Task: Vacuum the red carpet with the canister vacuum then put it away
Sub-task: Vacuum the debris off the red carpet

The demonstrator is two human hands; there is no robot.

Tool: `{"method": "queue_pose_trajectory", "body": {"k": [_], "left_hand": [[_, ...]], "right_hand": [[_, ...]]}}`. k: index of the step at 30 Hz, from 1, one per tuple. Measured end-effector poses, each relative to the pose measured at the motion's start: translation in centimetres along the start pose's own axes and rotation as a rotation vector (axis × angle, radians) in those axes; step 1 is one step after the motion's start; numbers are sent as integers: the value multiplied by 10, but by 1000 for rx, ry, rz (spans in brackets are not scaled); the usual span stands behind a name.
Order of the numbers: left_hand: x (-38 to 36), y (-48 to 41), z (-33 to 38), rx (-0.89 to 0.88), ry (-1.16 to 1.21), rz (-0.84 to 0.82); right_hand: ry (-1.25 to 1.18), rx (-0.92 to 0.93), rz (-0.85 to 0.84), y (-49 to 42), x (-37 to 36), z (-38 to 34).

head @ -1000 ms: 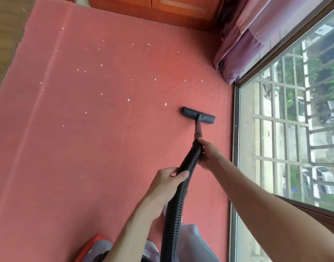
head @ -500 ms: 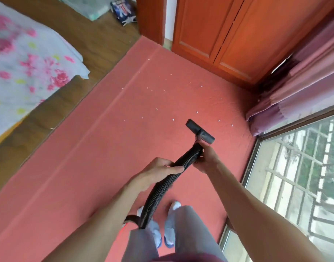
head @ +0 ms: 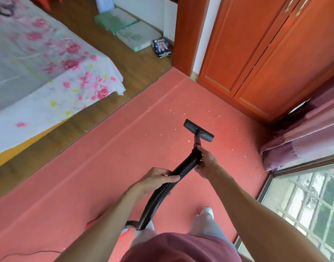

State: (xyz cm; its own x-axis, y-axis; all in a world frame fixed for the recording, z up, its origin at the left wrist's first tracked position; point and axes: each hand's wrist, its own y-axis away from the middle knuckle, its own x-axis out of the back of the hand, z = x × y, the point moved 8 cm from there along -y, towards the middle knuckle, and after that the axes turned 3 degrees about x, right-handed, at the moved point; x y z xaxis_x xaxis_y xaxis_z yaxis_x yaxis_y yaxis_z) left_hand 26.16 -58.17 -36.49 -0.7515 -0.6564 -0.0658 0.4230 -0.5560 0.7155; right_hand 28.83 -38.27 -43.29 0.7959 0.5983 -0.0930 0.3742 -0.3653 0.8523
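Observation:
The red carpet (head: pixel 98 178) covers the floor under me, with small white scraps (head: pixel 189 141) scattered around the black floor nozzle (head: pixel 198 130). A ribbed black hose (head: pixel 162 191) runs from the nozzle down to the canister vacuum (head: pixel 124 230), of which only a red and white edge shows behind my left arm. My right hand (head: pixel 206 163) grips the hose's top end just behind the nozzle. Lower down the hose, my left hand (head: pixel 156 179) is closed around it.
A bed with a flowered sheet (head: pixel 49 72) stands left on the wooden floor (head: pixel 98 118). Orange wardrobe doors (head: pixel 260 59) close the far side, purple curtains (head: pixel 304 137) hang far right, and a barred window (head: pixel 304 201) runs along the right. A thin black cord (head: pixel 26 254) lies lower left.
The view has risen and swung left, bringing the bed and wardrobe into sight. The nozzle has turned from square-on to slanted left, and both hands keep their grip on the hose.

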Motion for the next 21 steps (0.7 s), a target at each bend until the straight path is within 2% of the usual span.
{"method": "queue_pose_trajectory", "body": {"k": [5,11,21], "left_hand": [[-50,-31,11,20,16,29],[-118,-84,63,33,-35,79],[-156,-131,150,2,-7,161]], "right_hand": [[-27,-21,-92,-16,45,-30],[-38,-47,-139,-45,105,-102],[-57,-15,-131,-75,141,-203]]}}
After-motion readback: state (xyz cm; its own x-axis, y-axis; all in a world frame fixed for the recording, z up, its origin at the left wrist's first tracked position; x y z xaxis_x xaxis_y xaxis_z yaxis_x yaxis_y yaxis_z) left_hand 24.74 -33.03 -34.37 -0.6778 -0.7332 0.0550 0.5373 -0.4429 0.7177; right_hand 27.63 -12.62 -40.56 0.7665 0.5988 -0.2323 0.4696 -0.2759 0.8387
